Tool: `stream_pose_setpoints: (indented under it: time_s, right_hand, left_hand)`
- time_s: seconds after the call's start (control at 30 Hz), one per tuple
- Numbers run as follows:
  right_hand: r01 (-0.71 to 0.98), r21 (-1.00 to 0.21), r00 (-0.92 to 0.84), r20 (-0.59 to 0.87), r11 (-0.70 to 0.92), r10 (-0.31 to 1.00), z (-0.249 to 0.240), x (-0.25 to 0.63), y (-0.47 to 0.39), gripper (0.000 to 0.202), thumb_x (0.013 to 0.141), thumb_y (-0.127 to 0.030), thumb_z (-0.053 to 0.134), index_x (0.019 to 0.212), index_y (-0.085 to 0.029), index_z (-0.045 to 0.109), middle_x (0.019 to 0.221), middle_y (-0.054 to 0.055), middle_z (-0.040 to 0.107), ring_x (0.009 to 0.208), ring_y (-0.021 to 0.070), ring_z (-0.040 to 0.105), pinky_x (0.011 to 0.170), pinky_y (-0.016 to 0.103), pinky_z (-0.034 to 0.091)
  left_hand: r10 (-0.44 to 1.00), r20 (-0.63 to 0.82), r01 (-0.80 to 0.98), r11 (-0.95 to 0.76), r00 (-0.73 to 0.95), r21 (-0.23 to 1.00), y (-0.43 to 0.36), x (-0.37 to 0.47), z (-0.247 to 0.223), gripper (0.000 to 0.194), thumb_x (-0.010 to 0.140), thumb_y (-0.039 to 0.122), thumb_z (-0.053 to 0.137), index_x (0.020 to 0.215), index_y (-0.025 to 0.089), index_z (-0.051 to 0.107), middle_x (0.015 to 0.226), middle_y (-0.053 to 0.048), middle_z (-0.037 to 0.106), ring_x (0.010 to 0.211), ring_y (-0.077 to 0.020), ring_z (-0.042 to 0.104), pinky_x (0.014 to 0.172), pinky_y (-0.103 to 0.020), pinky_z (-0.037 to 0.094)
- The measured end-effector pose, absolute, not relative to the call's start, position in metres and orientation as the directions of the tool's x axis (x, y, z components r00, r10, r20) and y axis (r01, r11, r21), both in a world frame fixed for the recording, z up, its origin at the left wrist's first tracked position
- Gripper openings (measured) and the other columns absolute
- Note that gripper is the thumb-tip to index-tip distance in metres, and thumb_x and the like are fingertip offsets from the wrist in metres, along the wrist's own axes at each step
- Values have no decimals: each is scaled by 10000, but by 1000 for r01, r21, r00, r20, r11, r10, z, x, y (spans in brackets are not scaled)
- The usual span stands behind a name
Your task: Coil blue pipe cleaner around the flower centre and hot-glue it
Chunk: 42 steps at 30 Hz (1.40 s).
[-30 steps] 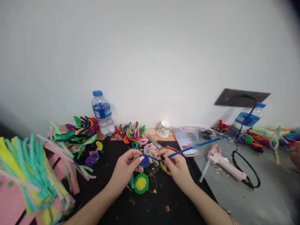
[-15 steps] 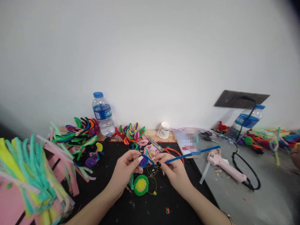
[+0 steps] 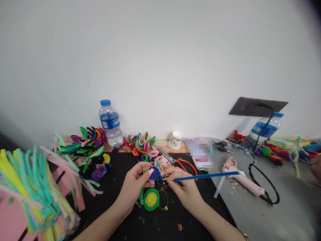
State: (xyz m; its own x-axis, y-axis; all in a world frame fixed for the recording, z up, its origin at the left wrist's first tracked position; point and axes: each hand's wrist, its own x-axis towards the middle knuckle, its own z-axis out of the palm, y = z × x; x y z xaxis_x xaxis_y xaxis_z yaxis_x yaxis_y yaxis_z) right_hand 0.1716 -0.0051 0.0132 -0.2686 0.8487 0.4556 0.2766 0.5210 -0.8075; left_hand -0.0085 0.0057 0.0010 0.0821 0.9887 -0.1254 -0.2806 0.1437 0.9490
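Left hand (image 3: 135, 182) pinches purple-blue coil (image 3: 155, 173); right hand (image 3: 183, 189) pinches blue stem (image 3: 209, 175) leading off it. Green-yellow disc (image 3: 151, 199) near hands, scissors (image 3: 172, 159) beyond.

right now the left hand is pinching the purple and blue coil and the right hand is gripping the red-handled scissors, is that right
Not quite: the head view shows the right hand gripping a blue fuzzy strip, while the red-handled scissors lie beyond it. The left hand is pinching the purple and blue coil.
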Motion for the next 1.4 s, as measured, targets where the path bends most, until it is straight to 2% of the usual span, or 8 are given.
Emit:
stream_pose_setpoints:
  time_s: [0.33, 0.73, 1.03, 1.23, 1.4]
  right_hand:
    - [268, -804, -268, 467, 531, 843, 11, 169, -7, 129, 800, -150, 579, 743, -227, 666, 902, 62, 678, 859, 201, 635, 789, 334, 499]
    - [235, -823, -228, 470, 517, 853, 11, 168, -3, 123, 760, -103, 604, 696, -196, 653, 858, 67, 645, 814, 191, 623, 760, 314, 490]
    - [165, -914, -144, 350, 371, 926, 4, 168, 0, 137, 742, -220, 655, 613, -178, 632, 763, 39, 573, 749, 179, 571, 719, 308, 474]
    - [127, -961, -97, 235, 246, 967, -7, 169, 3, 171, 720, -307, 684, 623, -170, 650, 662, 8, 527, 597, 135, 505, 538, 251, 426]
    - [112, -981, -114, 149, 161, 982, -8, 169, 2, 175, 697, -297, 700, 605, -158, 645, 620, -11, 494, 515, 100, 436, 439, 216, 339]
  left_hand:
    - [984, -165, -301, 178, 69, 937, 3, -6, 4, 305, 660, 347, 716, 885, 179, 600, 631, 61, 543, 510, -83, 584, 531, -211, 532]
    - [978, -155, -392, 197, 137, 898, 4, -7, 2, 268, 718, 302, 690, 934, 184, 583, 717, 35, 593, 576, -83, 610, 594, -208, 533]
    - [978, -163, -354, 199, 129, 914, 2, -6, 5, 307, 674, 318, 722, 915, 176, 598, 760, 23, 598, 612, -117, 649, 625, -240, 554]
    - [989, -105, -291, 131, 105, 948, 1, -7, 3, 275, 655, 322, 726, 855, 167, 618, 724, 29, 590, 574, -132, 652, 608, -265, 565]
    - [989, -68, -276, 102, 129, 956, 0, -7, 1, 231, 679, 303, 708, 855, 174, 633, 755, 11, 616, 599, -149, 658, 631, -288, 565]
